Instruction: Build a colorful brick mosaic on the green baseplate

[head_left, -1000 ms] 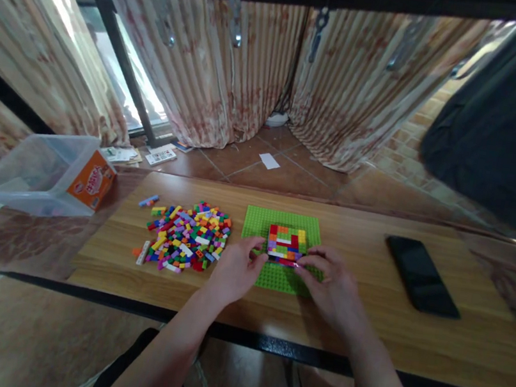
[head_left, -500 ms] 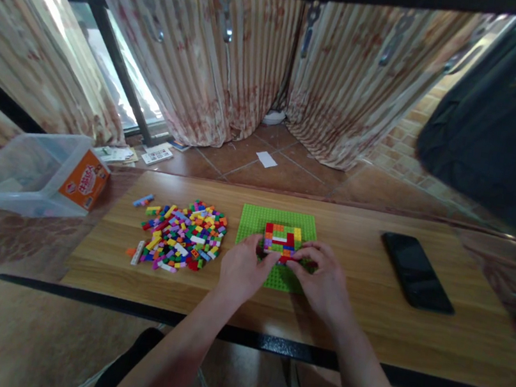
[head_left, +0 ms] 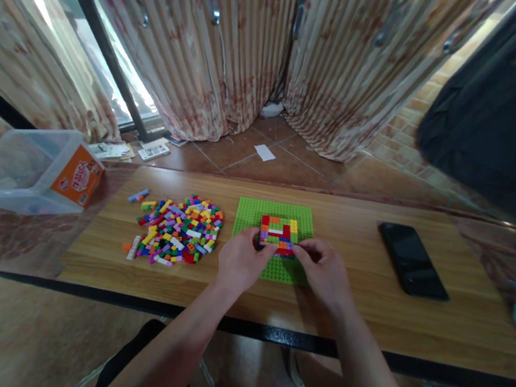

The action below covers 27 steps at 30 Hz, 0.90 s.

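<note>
A low block of multicoloured toy building bricks (head_left: 277, 231) sits on a green studded baseplate (head_left: 301, 212) at the middle of the table. My left hand (head_left: 242, 262) grips the block's left side, with its thumb at the near edge. On the opposite side, my right hand (head_left: 324, 269) has its thumb and index finger closed at the near right corner of the block. The fingertips partly cover the near row, where red and blue bricks show. A heap of loose bricks (head_left: 179, 230) lies left of the baseplate.
A black phone (head_left: 413, 260) lies on the wooden table (head_left: 347, 310) to the right. Beyond the table's left end stands a clear plastic bin (head_left: 14, 167) with an orange label. Patterned curtains (head_left: 240, 55) hang behind, and dark cloth (head_left: 506, 121) is at the upper right.
The whole view has shifted slightly, so things appear a little higher and further left. Both hands stay at the brick block, with the right fingers slightly shifted along its corner.
</note>
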Each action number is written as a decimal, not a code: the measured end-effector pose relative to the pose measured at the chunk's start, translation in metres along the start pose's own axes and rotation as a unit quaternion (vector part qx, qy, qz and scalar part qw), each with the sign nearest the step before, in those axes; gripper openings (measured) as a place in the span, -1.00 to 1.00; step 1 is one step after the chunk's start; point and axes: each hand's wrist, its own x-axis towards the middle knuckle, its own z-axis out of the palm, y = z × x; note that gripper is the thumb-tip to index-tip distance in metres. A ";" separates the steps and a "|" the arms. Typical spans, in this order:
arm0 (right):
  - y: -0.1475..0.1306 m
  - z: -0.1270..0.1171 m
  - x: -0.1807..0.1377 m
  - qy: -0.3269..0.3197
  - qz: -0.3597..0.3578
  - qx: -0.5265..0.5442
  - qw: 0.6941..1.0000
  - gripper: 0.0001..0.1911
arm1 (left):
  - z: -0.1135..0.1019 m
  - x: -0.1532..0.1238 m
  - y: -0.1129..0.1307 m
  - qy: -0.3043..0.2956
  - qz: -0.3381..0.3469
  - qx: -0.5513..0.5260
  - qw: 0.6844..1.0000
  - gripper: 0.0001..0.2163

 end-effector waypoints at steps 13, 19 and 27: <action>-0.003 0.005 -0.001 -0.013 0.003 -0.009 1.000 -0.66 | 0.002 -0.001 0.003 -0.007 -0.019 0.018 1.000 -0.73; 0.006 -0.002 0.003 -0.004 0.023 0.060 0.998 -0.56 | -0.004 0.000 -0.004 -0.031 0.003 -0.029 0.999 -0.64; -0.008 -0.002 -0.004 0.137 0.006 -0.016 0.990 -0.57 | -0.012 -0.008 0.001 0.026 -0.015 -0.168 0.985 -0.62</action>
